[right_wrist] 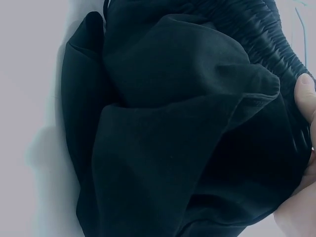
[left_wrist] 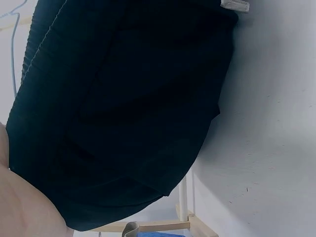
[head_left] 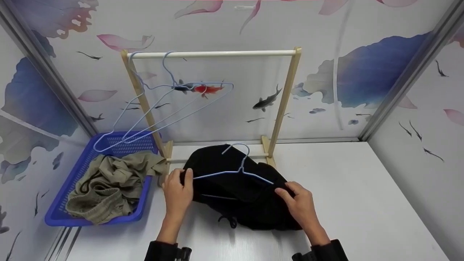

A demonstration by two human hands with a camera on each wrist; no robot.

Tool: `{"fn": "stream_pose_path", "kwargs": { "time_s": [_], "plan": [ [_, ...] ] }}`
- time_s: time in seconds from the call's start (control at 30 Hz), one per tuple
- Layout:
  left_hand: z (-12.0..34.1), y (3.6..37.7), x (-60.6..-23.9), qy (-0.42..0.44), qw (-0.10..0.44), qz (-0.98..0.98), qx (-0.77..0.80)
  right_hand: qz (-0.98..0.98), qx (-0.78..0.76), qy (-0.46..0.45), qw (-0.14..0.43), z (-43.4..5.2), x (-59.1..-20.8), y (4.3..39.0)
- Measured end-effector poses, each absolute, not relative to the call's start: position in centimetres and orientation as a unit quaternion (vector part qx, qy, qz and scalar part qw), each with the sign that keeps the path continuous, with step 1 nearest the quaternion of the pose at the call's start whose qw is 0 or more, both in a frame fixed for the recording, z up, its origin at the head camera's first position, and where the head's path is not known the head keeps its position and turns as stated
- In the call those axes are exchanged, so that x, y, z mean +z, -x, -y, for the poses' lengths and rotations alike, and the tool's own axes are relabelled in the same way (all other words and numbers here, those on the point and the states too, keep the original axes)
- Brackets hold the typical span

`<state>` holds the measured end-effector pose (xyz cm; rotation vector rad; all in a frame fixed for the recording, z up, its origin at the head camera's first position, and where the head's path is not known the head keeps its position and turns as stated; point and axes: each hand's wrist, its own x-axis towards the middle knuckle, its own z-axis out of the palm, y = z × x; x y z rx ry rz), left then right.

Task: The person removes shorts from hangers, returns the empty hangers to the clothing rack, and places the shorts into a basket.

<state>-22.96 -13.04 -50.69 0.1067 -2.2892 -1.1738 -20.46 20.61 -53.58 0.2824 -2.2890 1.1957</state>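
Observation:
A black garment (head_left: 235, 192) with an elastic waistband lies bunched on the white table (head_left: 362, 203). A light blue wire hanger (head_left: 235, 170) lies on top of it. My left hand (head_left: 177, 192) grips the garment's left edge at the hanger's left end. At the right side my right hand (head_left: 299, 203) pinches the waistband fabric near the hanger's right end. The left wrist view is filled by the black garment (left_wrist: 123, 113). In the right wrist view a thumb of my right hand (right_wrist: 306, 98) presses on the ribbed waistband of the garment (right_wrist: 173, 138).
A wooden rack (head_left: 214, 54) stands at the back with two blue wire hangers (head_left: 159, 108) on its rail. A blue basket (head_left: 58, 210) at the left holds crumpled olive clothes (head_left: 108, 185). Patterned walls close in three sides.

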Motion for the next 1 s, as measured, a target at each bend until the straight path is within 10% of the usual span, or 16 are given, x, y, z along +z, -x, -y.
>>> {"fn": "stream_pose_path", "kwargs": {
  "time_s": [1.0],
  "plan": [
    [14.0,23.1,-49.6,-0.085,0.203,0.817,-0.534,0.836,0.491,-0.063,0.235,-21.2,-53.9,20.2]
  ]
}}
